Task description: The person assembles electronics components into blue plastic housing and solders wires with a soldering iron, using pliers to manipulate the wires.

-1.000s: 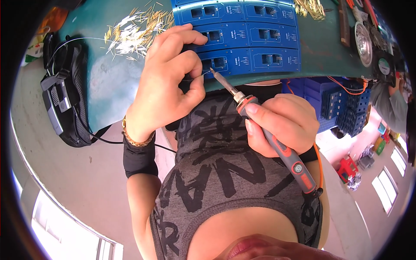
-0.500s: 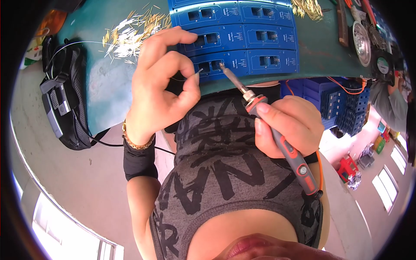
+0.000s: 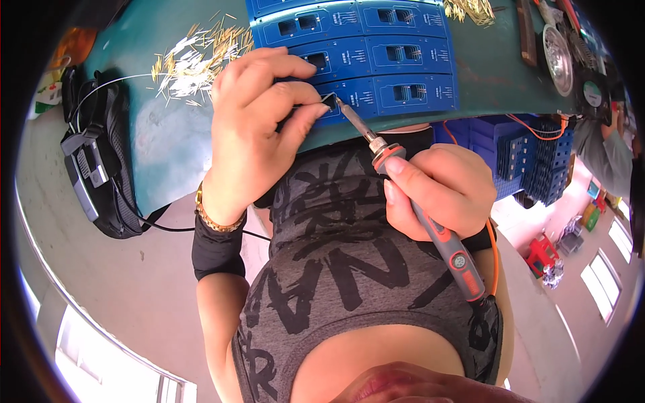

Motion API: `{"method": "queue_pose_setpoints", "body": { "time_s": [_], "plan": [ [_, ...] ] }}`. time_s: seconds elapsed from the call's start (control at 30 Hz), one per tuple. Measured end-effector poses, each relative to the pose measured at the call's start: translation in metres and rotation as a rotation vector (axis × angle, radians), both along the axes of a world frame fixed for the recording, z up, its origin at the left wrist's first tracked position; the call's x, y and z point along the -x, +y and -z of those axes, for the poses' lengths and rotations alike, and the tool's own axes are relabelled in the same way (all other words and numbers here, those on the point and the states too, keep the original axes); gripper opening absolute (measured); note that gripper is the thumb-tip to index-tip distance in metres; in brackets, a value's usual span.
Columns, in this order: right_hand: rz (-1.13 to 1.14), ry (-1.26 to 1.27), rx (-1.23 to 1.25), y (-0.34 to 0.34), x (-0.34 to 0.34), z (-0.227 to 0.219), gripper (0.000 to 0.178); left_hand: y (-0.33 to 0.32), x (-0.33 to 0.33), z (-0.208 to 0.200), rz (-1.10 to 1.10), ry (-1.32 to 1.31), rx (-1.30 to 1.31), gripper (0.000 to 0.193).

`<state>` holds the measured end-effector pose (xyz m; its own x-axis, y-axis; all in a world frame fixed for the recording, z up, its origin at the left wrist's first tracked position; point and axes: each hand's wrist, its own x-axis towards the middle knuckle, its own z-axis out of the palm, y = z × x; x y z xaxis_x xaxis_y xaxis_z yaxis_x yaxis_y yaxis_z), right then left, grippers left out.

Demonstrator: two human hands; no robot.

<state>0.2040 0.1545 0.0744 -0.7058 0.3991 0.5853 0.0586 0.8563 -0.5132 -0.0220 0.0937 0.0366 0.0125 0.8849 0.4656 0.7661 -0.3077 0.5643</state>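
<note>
A blue panel of circuit boards (image 3: 396, 64) lies on the green bench top (image 3: 490, 74) in front of me. My left hand (image 3: 259, 127) rests on the panel's near left corner, thumb and forefinger pinched on a thin solder wire (image 3: 304, 105). My right hand (image 3: 437, 191) grips a soldering iron with a grey and orange handle (image 3: 450, 245). The iron's metal tip (image 3: 339, 104) touches the nearest board right by my left fingertips.
A heap of loose gold and white pins (image 3: 195, 60) lies on the bench to the left. A black device with a cable (image 3: 94, 168) hangs off the bench's left end. Blue crates (image 3: 531, 154) stand under the bench at right. Round metal parts (image 3: 561, 50) sit at upper right.
The iron's tip has moved left and up onto the board's edge. My left hand has closed its thumb and forefinger toward the tip.
</note>
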Motion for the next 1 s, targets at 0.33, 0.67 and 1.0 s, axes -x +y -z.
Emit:
{"method": "queue_pose_setpoints", "body": {
  "time_s": [0.33,0.67,1.0],
  "plan": [
    [0.076,0.093,-0.025,0.011,-0.006,0.003,0.034,0.001,-0.004,-0.001,-0.184,-0.409,0.076,0.016],
    [0.07,0.097,0.04,0.024,0.006,0.008,0.035,0.016,-0.005,-0.004,-0.249,-0.017,0.155,0.014],
    [0.047,0.096,0.036,0.028,0.012,0.01,0.031,0.021,-0.013,0.001,-0.252,0.022,0.117,0.013]
  ]
}}
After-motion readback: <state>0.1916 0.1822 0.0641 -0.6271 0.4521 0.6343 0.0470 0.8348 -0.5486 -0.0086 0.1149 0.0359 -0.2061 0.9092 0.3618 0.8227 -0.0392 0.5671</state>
